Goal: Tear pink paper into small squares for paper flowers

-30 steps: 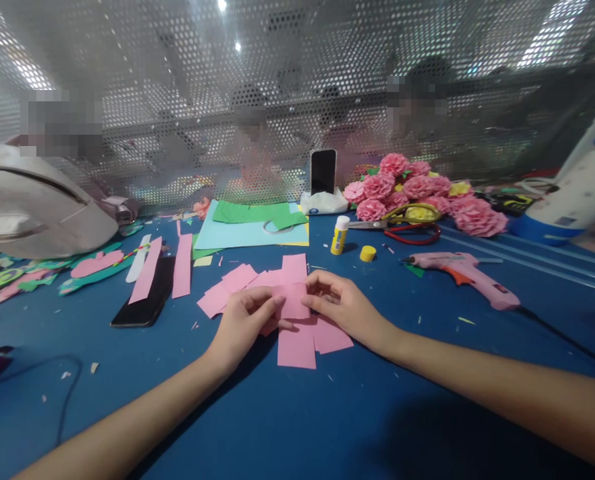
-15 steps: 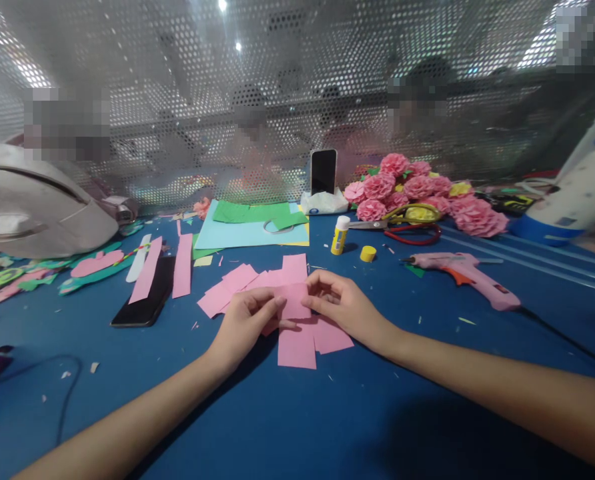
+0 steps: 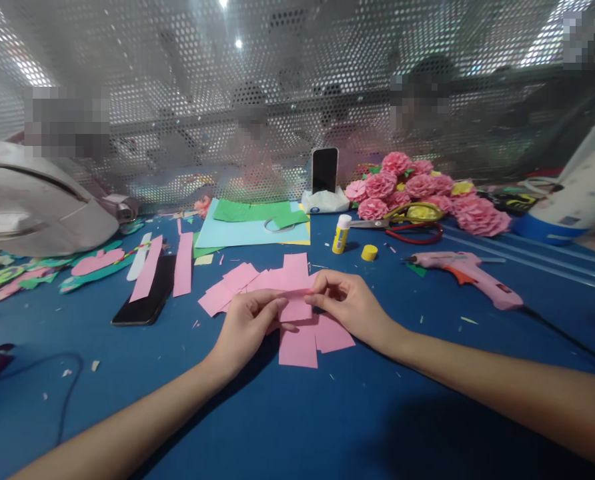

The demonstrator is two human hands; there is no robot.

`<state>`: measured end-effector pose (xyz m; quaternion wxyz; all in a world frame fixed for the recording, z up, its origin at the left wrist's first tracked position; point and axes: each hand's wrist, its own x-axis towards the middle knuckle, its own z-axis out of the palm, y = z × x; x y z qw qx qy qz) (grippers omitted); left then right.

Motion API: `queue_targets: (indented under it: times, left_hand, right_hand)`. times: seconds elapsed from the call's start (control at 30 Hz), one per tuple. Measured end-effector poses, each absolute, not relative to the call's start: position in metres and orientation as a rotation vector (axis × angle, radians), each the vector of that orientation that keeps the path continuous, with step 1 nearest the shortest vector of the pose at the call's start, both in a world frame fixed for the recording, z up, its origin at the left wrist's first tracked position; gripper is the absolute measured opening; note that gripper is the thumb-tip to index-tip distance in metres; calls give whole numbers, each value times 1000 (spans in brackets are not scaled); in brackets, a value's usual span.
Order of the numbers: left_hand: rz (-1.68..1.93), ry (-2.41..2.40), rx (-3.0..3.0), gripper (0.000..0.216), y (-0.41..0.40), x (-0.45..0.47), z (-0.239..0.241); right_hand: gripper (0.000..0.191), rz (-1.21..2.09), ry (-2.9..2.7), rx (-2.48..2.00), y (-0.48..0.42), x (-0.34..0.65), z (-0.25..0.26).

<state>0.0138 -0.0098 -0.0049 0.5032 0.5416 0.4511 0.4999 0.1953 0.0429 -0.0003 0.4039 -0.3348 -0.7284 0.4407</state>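
Observation:
Between my two hands is a small piece of pink paper, its top edge bent over. My left hand pinches its left side between thumb and fingers. On the right side, my right hand pinches the top corner near the bend. Several other pink paper pieces lie overlapping on the blue table below and around both hands. More of these pieces spread out to the left, partly hidden behind my left hand.
Beyond my hands stand a glue stick and its yellow cap. Scissors rest by pink paper flowers. A glue gun lies at right, its cord trailing. Pink strips and a dark phone lie at left.
The upper edge of the held pink paper has gone from flat to bent over. Both hands keep their pinch in nearly the same place.

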Motion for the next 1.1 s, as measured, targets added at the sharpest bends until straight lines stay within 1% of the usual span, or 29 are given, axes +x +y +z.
queue_targets:
  times: [0.2,0.4,0.57,0.77,0.9,1.1]
  left_hand:
    - [1187,1107,1330,24,-10,14,-4]
    - [1184,1079,1337,22,-10,14,-6]
    - [1173,1076,1336,23,-11,14,-7]
    - [1148,1108,1375,23,-10,14,-5]
    - [1116,1071,1384,23,-10,14,-7]
    - [1122,1026,1355,22,-10,13,-4]
  right_hand:
    - [29,1127,-1914,-859,39,197,3]
    - [17,1052,-1931,-845,40,197,2]
    - [29,941,-1943,-792,40,198,3]
    - [34,1029,-1925,-809,38,198,5]
    - [36,979,-1927,-809,36,198,6]
    - [39,1138,-1854,-804,41,199,4]
